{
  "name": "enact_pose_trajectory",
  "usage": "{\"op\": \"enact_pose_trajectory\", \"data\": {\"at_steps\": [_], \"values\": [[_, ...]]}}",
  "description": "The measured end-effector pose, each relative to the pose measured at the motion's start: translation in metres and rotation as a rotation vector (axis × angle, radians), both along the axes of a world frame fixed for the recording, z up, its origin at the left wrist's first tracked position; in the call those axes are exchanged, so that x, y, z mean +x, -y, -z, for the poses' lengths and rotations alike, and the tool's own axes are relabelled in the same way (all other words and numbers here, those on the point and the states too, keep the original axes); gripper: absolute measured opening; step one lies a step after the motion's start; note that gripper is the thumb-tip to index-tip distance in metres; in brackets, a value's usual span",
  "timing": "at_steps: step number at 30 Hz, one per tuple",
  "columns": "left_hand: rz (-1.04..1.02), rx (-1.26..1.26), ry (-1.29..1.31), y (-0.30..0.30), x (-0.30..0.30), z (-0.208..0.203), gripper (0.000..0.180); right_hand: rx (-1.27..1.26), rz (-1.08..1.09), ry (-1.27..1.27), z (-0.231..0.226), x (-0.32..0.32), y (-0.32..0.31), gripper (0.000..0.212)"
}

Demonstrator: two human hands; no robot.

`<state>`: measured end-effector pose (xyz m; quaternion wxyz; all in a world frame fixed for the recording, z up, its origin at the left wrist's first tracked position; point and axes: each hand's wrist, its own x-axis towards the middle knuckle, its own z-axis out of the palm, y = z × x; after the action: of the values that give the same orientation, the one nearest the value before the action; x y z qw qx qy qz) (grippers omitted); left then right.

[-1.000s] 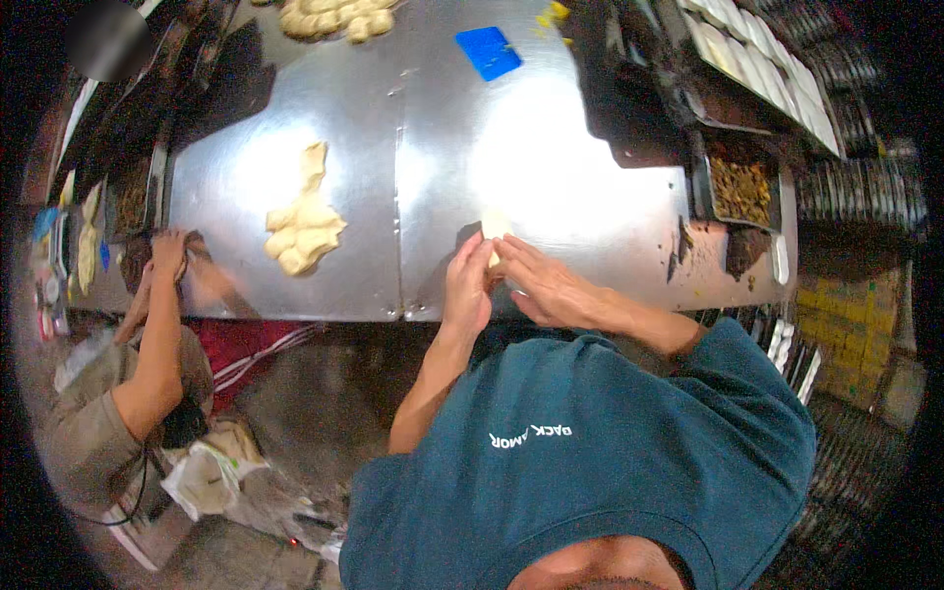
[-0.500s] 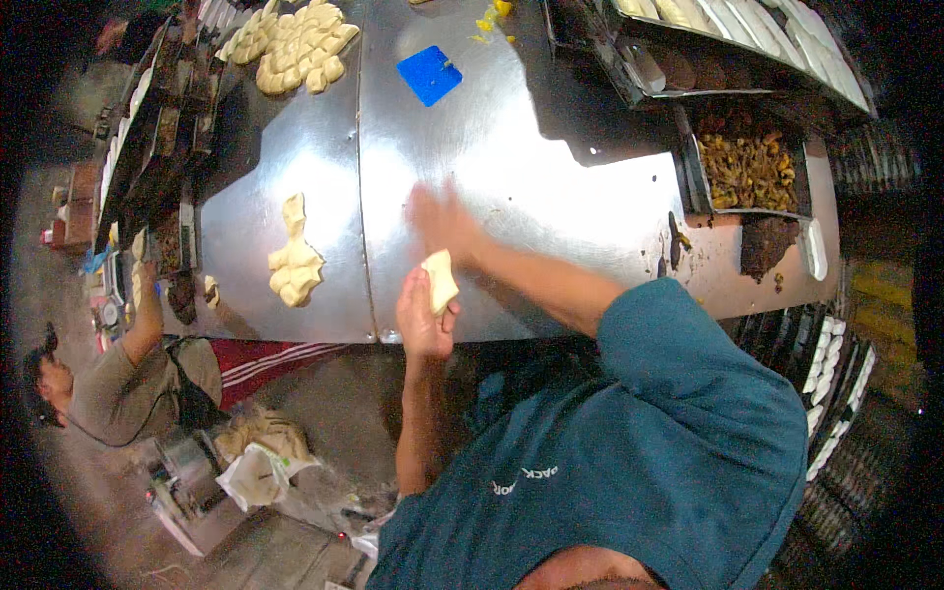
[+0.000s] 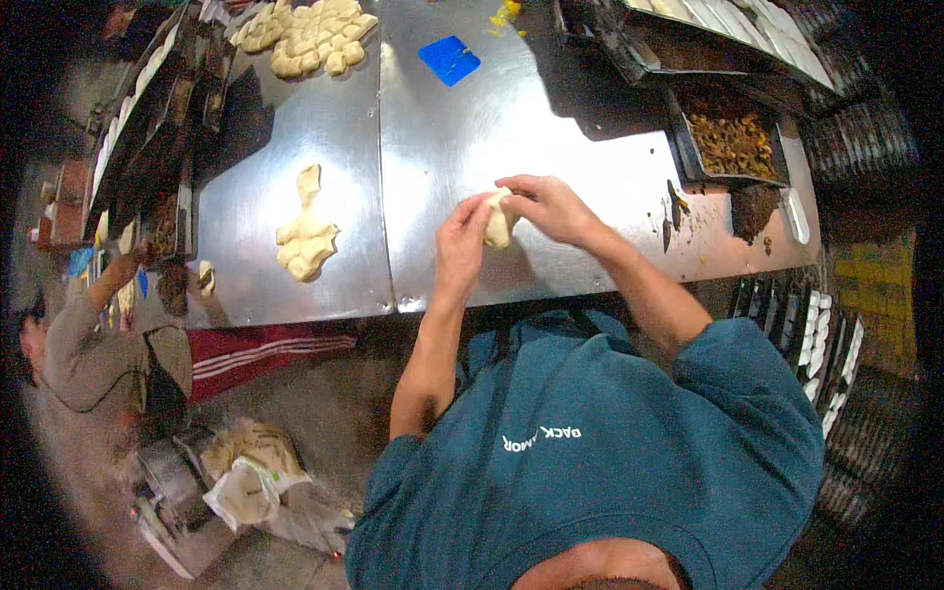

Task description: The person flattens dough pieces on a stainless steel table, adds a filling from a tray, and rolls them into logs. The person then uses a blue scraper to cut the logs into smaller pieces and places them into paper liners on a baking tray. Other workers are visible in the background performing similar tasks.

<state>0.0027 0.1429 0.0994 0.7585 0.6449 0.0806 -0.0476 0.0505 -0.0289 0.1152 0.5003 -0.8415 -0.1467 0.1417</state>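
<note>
Pale dough (image 3: pixel 499 228), one small piece, is held between both my hands above the steel table (image 3: pixel 433 147). My left hand (image 3: pixel 460 246) pinches its left side with closed fingers. The fingers and thumb of my right hand (image 3: pixel 559 209) are closed on its upper right edge. To the left of my hands lies a small group of joined dough pieces (image 3: pixel 307 241). A larger spread of cut dough pieces (image 3: pixel 315 39) sits at the far left of the table. Beyond my hands rests a flat blue scraper (image 3: pixel 449 61).
A tray of brown-yellow filling (image 3: pixel 733 143) stands at the right, with a white scoop-like tool (image 3: pixel 795 216) nearer me. Racked trays (image 3: pixel 728 29) hold pale pieces at far right. At the left, another person (image 3: pixel 108 344) works beside dark trays. Yellow scraps (image 3: pixel 506 15) lie at the back.
My right hand has come back from over the table onto the dough. My left hand has lifted the dough up and to the right, and both hands now grip it.
</note>
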Motion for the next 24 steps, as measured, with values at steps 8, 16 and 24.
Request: {"op": "enact_pose_trajectory", "data": {"at_steps": [8, 16, 24], "values": [[-0.518, 0.387, 0.564, 0.007, 0.03, -0.008, 0.032, 0.385, 0.53, 0.343, -0.043, -0.04, -0.105, 0.035], [-0.528, 0.103, 0.371, 0.022, 0.066, -0.075, 0.036, 0.478, 0.532, 0.349, -0.057, 0.024, -0.063, 0.054], [-0.043, -0.192, 0.166, 0.052, 0.04, -0.031, 0.029, 0.482, 0.846, 0.197, -0.016, 0.027, 0.026, 0.051]]}}
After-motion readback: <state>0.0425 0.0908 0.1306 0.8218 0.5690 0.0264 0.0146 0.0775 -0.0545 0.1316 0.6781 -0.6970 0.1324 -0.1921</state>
